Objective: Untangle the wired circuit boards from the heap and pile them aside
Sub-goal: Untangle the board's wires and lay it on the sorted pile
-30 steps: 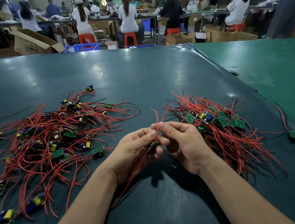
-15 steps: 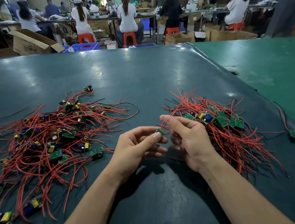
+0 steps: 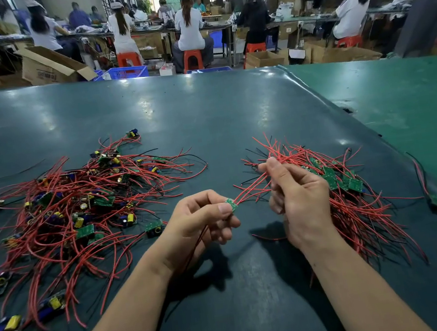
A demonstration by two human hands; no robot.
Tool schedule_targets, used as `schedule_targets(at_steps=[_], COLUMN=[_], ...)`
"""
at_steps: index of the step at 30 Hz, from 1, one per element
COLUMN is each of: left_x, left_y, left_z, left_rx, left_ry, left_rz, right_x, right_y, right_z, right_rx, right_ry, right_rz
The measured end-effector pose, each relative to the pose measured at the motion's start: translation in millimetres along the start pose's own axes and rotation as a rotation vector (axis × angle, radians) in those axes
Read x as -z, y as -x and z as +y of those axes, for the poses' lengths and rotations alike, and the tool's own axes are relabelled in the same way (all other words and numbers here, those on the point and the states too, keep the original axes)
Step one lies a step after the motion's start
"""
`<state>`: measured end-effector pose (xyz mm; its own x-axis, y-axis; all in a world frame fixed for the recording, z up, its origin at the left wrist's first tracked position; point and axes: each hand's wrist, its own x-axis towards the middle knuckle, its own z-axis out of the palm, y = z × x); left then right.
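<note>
The left hand (image 3: pixel 202 218) pinches a board (image 3: pixel 231 204) between heap (image 3: pixel 78 213) and pile (image 3: pixel 341 190); the right hand (image 3: pixel 297 196) grips its red wires (image 3: pixel 251 188). A hard tug could strain the solder joints, or the wires could snag the pile just beside them.

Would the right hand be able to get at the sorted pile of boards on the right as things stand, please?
Probably yes. The right hand already hangs just over the sorted pile, with nothing between them. But it is pinching the red wires of the small board held by the left hand, so it is not free.
</note>
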<state>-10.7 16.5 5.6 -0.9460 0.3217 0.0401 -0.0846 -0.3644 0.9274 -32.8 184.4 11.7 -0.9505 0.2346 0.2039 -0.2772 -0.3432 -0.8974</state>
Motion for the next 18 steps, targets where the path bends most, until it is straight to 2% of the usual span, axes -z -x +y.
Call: schedule_targets(at_steps=[7,9,12,13,15,17,18], left_x=[8,9,10,10,7,4,2], left_y=[4,6,3,0,-2,-1,1], left_z=[6,8,12,12,10,8,8], left_rx=[0.098,0.107,0.005,-0.046,-0.1,-0.099,-0.074], left_ry=[0.094,0.128,0.232,0.247,0.192,0.054,-0.007], left_rz=[-0.114,-0.145,-0.033,0.029,0.104,0.089,0.064], right_x=[5,6,6,4,-3,-12,-13], right_y=[-3,-4,-4,-1,12,25,28], right_z=[-2,-7,-11,-10,-3,4,6], right_rx=[0.078,0.088,0.081,0.058,-0.037,-0.096,-0.098], right_ry=[-0.027,-0.102,-0.126,-0.053,0.153,0.323,0.378], right_rz=[0.022,0.056,0.082,0.029,-0.198,-0.448,-0.514])
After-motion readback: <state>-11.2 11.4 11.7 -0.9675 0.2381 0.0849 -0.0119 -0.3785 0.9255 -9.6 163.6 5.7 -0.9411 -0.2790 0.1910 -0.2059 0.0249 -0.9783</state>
